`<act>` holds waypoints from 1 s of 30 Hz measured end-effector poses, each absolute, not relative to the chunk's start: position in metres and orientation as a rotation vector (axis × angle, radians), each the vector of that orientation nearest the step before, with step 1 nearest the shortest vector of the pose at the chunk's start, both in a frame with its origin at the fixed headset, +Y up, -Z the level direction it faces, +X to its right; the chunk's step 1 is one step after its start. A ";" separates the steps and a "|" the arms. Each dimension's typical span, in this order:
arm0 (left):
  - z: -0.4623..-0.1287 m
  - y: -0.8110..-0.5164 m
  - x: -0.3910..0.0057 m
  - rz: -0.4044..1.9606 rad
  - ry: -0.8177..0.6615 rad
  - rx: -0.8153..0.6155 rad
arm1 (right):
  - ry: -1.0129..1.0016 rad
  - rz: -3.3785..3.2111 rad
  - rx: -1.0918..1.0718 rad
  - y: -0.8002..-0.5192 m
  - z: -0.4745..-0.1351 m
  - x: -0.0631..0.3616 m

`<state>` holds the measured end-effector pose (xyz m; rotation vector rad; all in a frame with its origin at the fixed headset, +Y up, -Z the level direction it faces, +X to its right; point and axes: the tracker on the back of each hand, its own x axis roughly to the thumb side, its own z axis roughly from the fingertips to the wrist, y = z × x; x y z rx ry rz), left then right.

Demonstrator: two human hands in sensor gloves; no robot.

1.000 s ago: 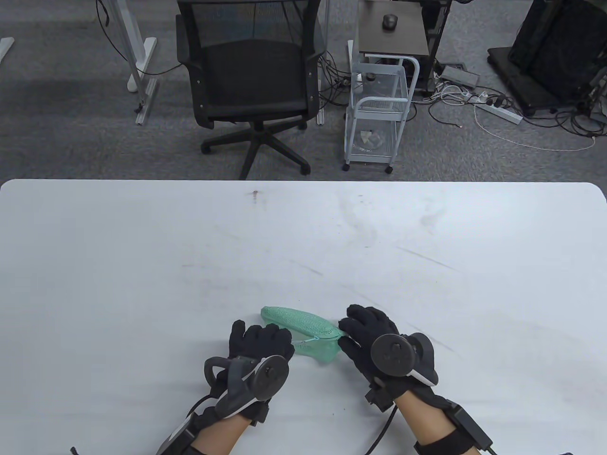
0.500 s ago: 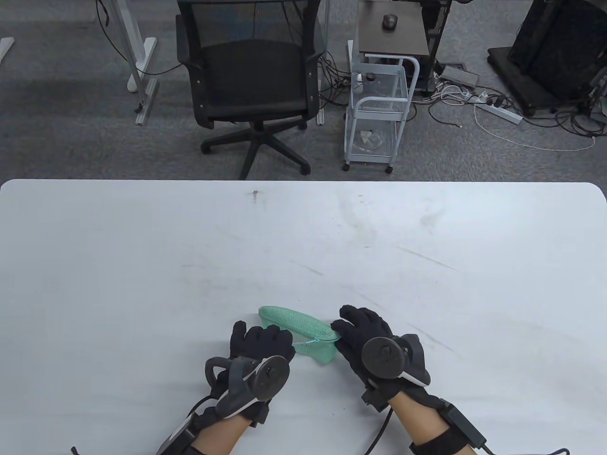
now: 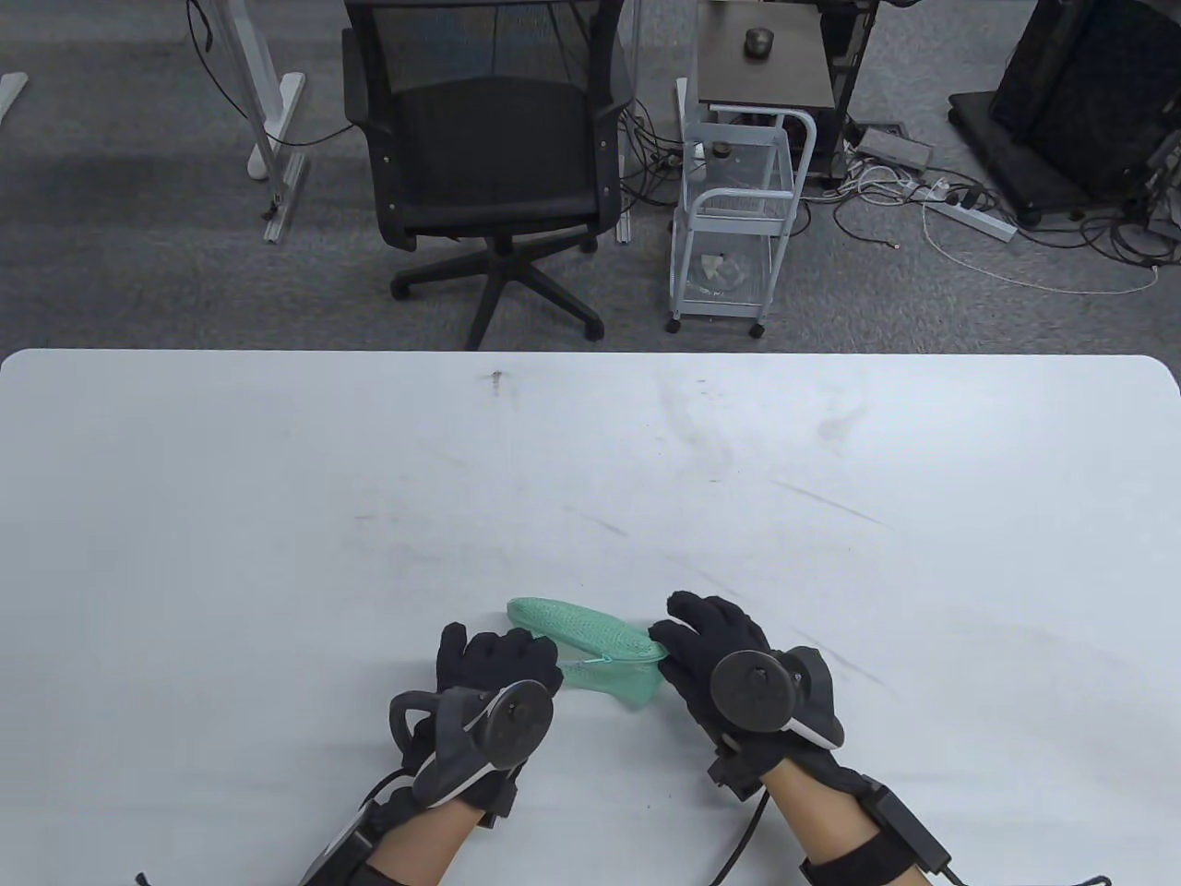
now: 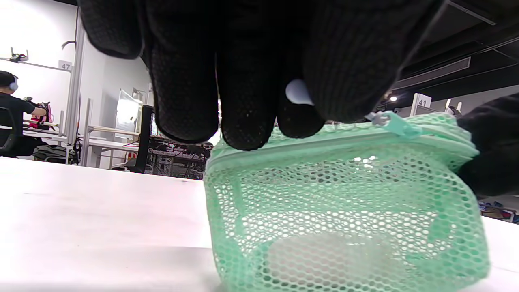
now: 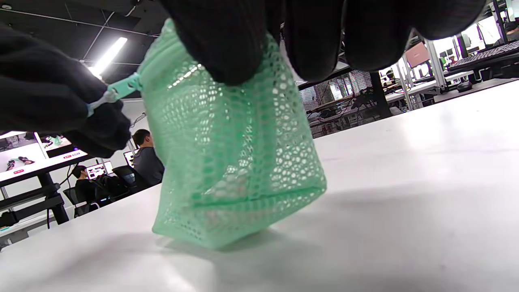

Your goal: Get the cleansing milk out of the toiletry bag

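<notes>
A green mesh toiletry bag (image 3: 590, 637) stands on the white table (image 3: 590, 461) near the front edge, between my hands. My left hand (image 3: 503, 660) pinches the zipper pull (image 3: 604, 659) at the bag's top; the pull also shows in the left wrist view (image 4: 395, 123) and the right wrist view (image 5: 121, 87). My right hand (image 3: 706, 637) grips the bag's right end at the top. Through the mesh (image 4: 344, 202) a pale, blurred shape (image 4: 328, 255) lies at the bag's bottom; I cannot tell that it is the cleansing milk. The zip looks closed.
A black office chair (image 3: 489, 157) and a white wire cart (image 3: 738, 221) stand on the floor beyond the table's far edge, with cables to the right.
My left hand has shifted slightly left and toward me with the zipper pull. My right hand drifted left, then back. The bag has stayed in place.
</notes>
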<state>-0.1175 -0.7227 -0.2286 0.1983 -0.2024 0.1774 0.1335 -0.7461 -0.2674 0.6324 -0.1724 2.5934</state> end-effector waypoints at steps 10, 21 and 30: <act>-0.235 -0.725 -0.127 0.176 -0.162 0.180 | -0.130 2.589 0.611 -0.749 -0.275 0.143; -0.241 -0.728 -0.135 0.171 -0.126 0.150 | -0.097 2.593 0.609 -0.751 -0.279 0.149; -0.246 -0.730 -0.140 0.170 -0.094 0.115 | -0.080 2.590 0.625 -0.751 -0.280 0.149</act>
